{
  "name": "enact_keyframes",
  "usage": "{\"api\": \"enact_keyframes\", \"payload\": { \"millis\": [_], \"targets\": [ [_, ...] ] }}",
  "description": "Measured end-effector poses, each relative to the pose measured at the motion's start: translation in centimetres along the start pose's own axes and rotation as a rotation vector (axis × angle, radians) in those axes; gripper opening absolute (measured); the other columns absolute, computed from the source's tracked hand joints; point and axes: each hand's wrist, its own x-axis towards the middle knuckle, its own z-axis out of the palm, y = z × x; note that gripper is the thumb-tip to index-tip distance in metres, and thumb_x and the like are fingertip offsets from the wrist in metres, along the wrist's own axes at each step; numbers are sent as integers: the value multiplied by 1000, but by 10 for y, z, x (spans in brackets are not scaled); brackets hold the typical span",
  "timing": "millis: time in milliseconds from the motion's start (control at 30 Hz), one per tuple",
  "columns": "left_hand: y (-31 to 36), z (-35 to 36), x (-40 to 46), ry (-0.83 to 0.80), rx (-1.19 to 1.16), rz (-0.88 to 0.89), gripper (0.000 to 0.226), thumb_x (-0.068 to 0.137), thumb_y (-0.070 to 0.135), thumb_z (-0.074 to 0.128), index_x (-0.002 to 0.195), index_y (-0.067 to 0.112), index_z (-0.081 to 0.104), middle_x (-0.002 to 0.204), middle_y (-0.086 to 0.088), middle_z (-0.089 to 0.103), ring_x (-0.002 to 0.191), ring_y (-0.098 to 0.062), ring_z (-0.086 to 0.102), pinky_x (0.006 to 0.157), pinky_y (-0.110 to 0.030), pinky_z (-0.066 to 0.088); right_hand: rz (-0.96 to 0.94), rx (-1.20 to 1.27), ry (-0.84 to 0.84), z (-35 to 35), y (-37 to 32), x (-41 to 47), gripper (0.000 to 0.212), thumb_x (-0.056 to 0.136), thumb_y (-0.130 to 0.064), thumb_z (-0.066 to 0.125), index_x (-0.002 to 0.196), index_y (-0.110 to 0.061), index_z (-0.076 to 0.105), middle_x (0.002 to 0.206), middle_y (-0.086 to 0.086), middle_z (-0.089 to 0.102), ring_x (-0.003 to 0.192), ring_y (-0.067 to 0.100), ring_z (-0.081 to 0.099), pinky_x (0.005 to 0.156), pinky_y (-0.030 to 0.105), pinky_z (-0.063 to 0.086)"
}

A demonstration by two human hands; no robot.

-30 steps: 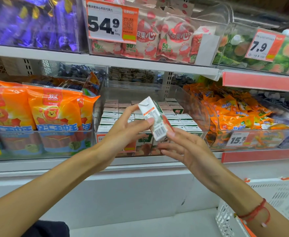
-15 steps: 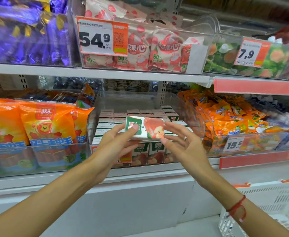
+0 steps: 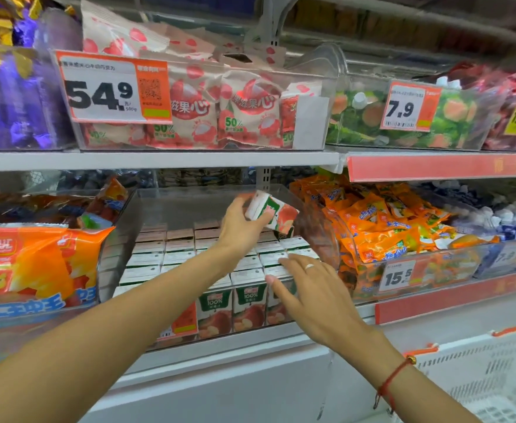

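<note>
Head: carton [image 3: 276,213] in left hand [image 3: 236,230]

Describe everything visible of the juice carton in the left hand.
The juice carton is a rectangular box, cardboard by its look, with a white end, a green band with a red logo and an apple picture. Slightly blurred, it lies tilted on its side, gripped at the white end by the left hand, above the back-right rows of like cartons in the clear bin.
</note>
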Motion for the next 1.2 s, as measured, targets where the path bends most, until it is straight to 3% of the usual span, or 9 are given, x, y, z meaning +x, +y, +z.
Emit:
{"api": "enact_keyframes", "payload": {
  "millis": [67,167,300,433,533,700,867,1000,1200],
  "targets": [
    [-5,14,18,-4,194,61,49,92,31,64,137,19,48,129,-5,61,115,-25,58,99,-42,47,-2,22,1,0,1,0,65,96,-63,20,144,-25,41,150,-4,41,139,12,31,113,29,20],
    [-8,14,38,-30,476,162,47,92,39,62,136,26,51,130,-2,63,117,-28,58,94,-38,47,-12,53,-1,1,4,-1,65,96,-63,20,144,-26,41,151,-5,39,140,11,29,113,27,17],
    [1,6,59,-307,593,189,54,92,40,63,141,23,48,137,-2,58,118,-23,56,97,-36,46,-30,69,-1,3,7,-2,65,95,-63,18,144,-26,41,151,-5,39,140,10,28,113,27,17],
    [12,15,73,-493,770,121,61,95,40,58,147,14,39,151,-4,41,133,-23,44,98,-23,34,-33,82,1,2,7,-2,64,95,-62,20,143,-25,43,150,-4,41,140,12,29,112,28,18],
    [5,28,73,-523,772,122,56,96,34,58,145,11,42,149,-7,45,132,-23,45,96,-22,34,-25,90,5,2,8,-2,63,96,-63,22,143,-26,43,150,-5,40,139,11,29,112,27,17],
    [-21,31,68,-420,698,174,50,87,37,69,130,15,55,134,-4,58,121,-21,55,98,-30,45,-20,102,1,3,8,-2,62,95,-63,23,143,-28,42,150,-6,40,139,9,28,112,26,16],
    [-34,28,66,-456,742,232,33,97,36,56,124,19,65,132,0,61,120,-20,56,103,-39,44,-42,94,-2,-1,9,0,55,99,-55,25,141,-26,46,147,-5,44,138,11,32,112,28,20],
    [-39,26,69,-435,718,263,29,98,29,56,123,19,66,135,-2,59,122,-21,54,105,-33,41,-48,80,43,-3,13,1,43,104,-39,26,135,-24,51,140,-3,50,132,14,38,106,29,27],
    [-37,24,86,-442,710,198,29,101,29,49,126,22,63,131,-1,61,119,-20,55,91,-24,40,-3,116,56,2,18,2,47,102,-46,27,132,-22,52,134,-5,53,127,14,43,106,29,30]
  ]
}}
